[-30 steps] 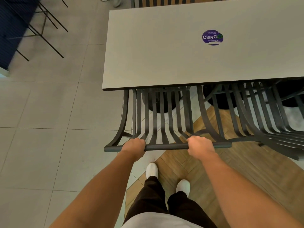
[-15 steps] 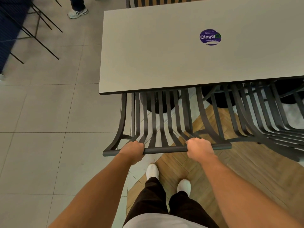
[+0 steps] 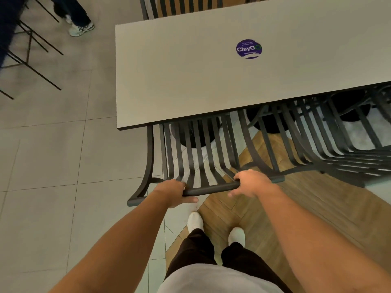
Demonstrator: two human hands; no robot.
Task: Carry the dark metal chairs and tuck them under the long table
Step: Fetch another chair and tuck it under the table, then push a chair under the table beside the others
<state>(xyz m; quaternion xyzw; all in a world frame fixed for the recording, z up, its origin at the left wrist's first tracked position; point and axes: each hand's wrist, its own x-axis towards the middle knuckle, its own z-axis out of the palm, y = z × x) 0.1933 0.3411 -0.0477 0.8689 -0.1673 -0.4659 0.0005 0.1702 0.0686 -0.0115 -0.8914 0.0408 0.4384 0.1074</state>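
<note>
Your left hand (image 3: 176, 192) is wrapped around the top rail of the dark metal chair (image 3: 198, 157), thumb lying along the near side; your right hand (image 3: 251, 183) sits on the same rail with its fingers loosening, half spread rather than clamped. The chair's seat is already under the near edge of the tabletop (image 3: 190, 85), close to its left corner, with only the slatted back showing. Just to its right a second chair (image 3: 313, 142) is tucked under the same edge. So this chair looks as good as placed; what I judge is left is to let go and check for any chairs out of view
</note>
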